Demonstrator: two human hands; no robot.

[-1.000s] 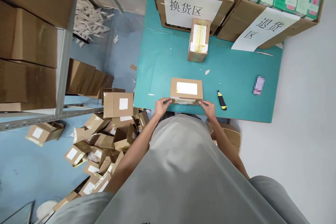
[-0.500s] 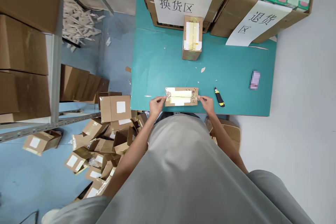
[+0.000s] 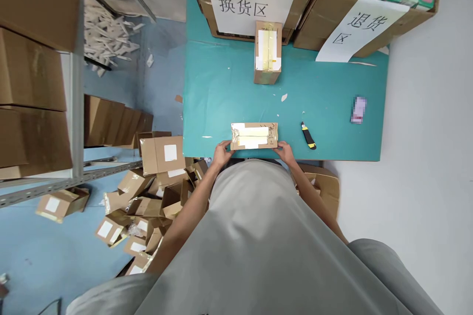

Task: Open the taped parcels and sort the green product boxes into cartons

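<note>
A small taped cardboard box with a white label and black handwriting lies near the front edge of the green-topped table. My left hand grips its lower left corner, fingers closed against the end. At the lower right corner, my right hand has its fingers closed on the box too. The fingertips are partly hidden at the box's underside. To the right of it, a black and yellow utility knife rests on the table.
A second taped box stands farther back, before a large open carton of green packages. Beside that is another filled carton. A blurred pinkish item lies at right. Opened boxes litter the floor left, near a metal rack.
Both hands have slid from the middle of the box's ends toward its near corners. The box stays almost in place; the view has shifted slightly.
</note>
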